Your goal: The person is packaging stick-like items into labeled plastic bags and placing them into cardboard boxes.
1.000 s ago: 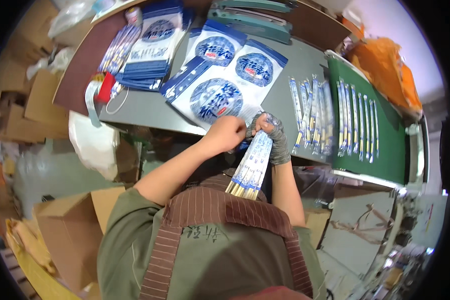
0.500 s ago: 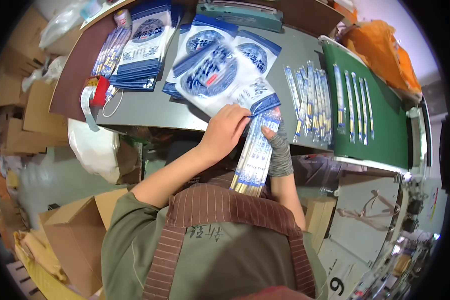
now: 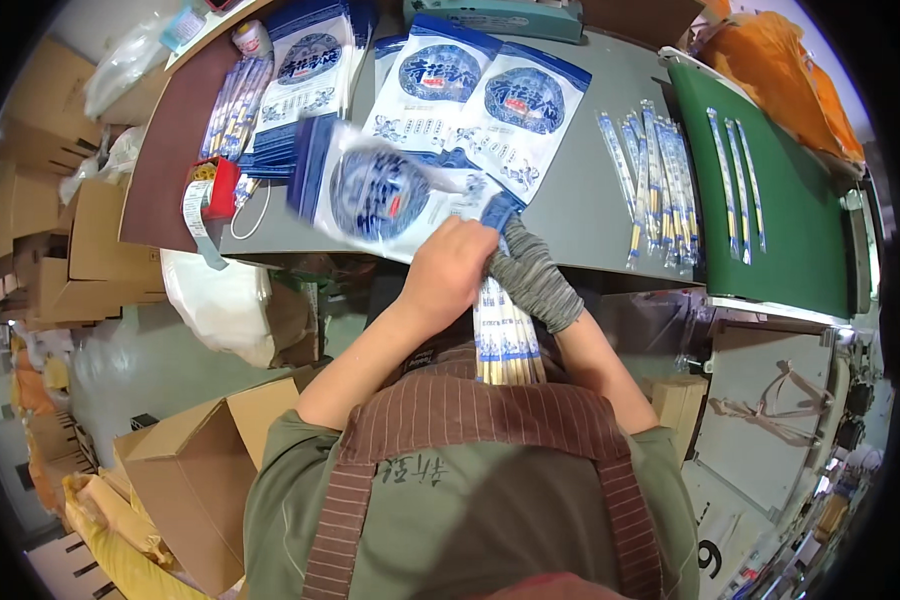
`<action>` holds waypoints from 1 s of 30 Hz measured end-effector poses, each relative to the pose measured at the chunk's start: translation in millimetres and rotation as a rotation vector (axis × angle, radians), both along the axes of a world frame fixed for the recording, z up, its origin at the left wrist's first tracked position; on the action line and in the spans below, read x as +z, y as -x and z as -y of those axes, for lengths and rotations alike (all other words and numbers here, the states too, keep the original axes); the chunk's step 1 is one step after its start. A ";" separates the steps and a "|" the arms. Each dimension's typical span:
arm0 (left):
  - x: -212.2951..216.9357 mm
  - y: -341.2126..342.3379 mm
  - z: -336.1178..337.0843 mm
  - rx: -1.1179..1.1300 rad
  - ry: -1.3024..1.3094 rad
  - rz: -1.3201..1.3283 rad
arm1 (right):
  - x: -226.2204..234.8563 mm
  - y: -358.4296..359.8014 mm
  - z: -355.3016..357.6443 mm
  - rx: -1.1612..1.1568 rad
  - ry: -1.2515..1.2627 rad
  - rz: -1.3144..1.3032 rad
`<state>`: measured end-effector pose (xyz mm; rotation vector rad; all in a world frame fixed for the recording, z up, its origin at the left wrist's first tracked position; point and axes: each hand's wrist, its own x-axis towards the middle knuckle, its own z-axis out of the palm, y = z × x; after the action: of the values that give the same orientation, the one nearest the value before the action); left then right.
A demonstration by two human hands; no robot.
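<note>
A white and blue plastic bag [image 3: 370,195], smeared by motion at its far end, stretches out to the left from my hands above the table's near edge. My left hand [image 3: 452,268] is closed, its bent fingers on the bag's near end. In a grey fingerless glove, my right hand [image 3: 532,268] wraps around the top of a bundle of paper-wrapped chopsticks [image 3: 507,340], against the bag's blue edge. The bundle hangs down in front of my apron. Whether its upper end is inside the bag is hidden by my hands.
Flat bags [image 3: 525,105] lie beyond my hands, beside a stack of bags [image 3: 305,80]. Wrapped chopsticks [image 3: 660,190] are spread at the right, with several on a green conveyor belt [image 3: 785,210]. A red box [image 3: 210,190] stands left; an opened carton [image 3: 185,470] sits below.
The bag has swung left and down, uncovering the flat bags behind it. My right hand has moved up over the bundle's top. Fewer chopstick packets lie on the belt.
</note>
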<state>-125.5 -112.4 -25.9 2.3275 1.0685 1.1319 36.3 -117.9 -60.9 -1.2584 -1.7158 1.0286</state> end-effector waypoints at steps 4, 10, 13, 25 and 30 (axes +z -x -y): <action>28.5 -1.2 16.4 -0.346 -0.134 -0.180 | -0.6 -12.5 52.7 -0.087 0.262 -0.287; 30.6 -2.9 52.6 -0.712 0.070 -0.143 | -20.8 -70.8 155.4 -0.060 0.092 -0.030; 53.5 -6.1 44.8 -0.693 0.021 -0.226 | 47.9 -38.1 103.3 -0.331 -0.072 0.324; 279.7 8.5 -46.3 -0.222 -0.389 -0.320 | 313.0 -66.8 -16.4 0.019 -0.369 0.627; 284.8 5.1 -94.4 -0.215 -0.308 -0.351 | 332.9 -65.1 -41.6 -0.057 -0.313 0.583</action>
<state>-130.6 -18.0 259.0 2.8830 0.7624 0.8769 101.4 -76.3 271.9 -1.4713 -2.1519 0.3427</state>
